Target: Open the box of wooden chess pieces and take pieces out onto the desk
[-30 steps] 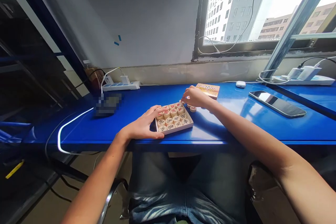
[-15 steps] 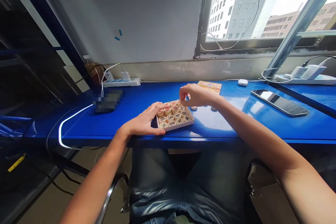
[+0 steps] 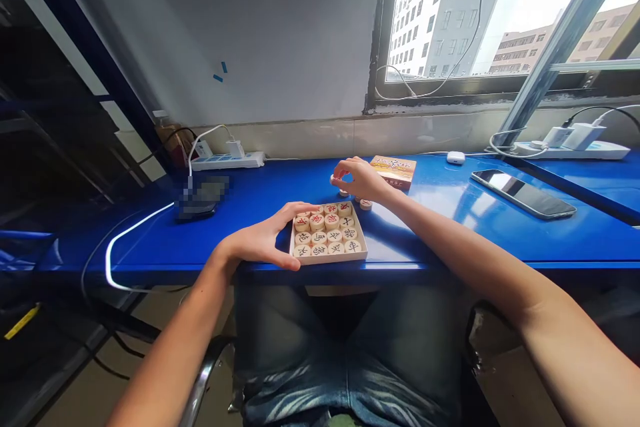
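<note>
Beside left hand (image 3: 260,243), tray (image 3: 327,257) holds pieces (image 3: 327,233); right hand (image 3: 357,180) pinches one.

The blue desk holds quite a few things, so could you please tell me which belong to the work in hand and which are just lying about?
In use: tray of game pieces, steadied by left hand; piece in right hand; loose pieces; box lid.

Lying about: phone, power strips, earbud case, cables.
</note>
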A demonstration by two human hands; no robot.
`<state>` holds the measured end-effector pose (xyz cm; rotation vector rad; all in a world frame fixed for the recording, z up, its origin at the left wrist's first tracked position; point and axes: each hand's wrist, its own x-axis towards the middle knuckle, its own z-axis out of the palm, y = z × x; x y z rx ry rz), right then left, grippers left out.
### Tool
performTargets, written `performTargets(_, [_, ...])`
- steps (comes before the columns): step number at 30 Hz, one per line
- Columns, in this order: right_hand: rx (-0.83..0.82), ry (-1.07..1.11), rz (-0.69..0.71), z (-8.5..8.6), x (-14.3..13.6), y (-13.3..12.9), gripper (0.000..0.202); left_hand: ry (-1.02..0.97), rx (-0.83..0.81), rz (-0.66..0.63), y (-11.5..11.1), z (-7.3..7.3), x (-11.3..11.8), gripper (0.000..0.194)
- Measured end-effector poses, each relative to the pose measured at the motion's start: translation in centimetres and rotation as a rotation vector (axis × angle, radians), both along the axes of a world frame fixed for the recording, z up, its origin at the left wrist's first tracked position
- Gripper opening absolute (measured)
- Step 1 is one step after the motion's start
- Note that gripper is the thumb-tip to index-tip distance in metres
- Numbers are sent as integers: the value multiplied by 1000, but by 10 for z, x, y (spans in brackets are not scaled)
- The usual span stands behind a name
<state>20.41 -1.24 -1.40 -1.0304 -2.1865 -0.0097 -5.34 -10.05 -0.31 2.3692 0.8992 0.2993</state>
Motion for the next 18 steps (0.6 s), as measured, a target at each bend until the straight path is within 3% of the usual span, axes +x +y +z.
performTargets(6, [-209, -213, -17, 4, 3, 6, 13, -4, -2, 9, 1, -3, -3, 98])
performTargets(10, [-109, -219, 6, 9, 15, 1, 16, 49, 45, 40, 1, -5, 1, 100])
performTargets(13, [-28, -218, 11, 19, 18, -15, 18, 68, 70, 60, 0, -5, 4, 102])
performTargets(18, [-71, -370, 217, 31, -3, -54, 12, 37, 61, 48, -2, -4, 5, 102])
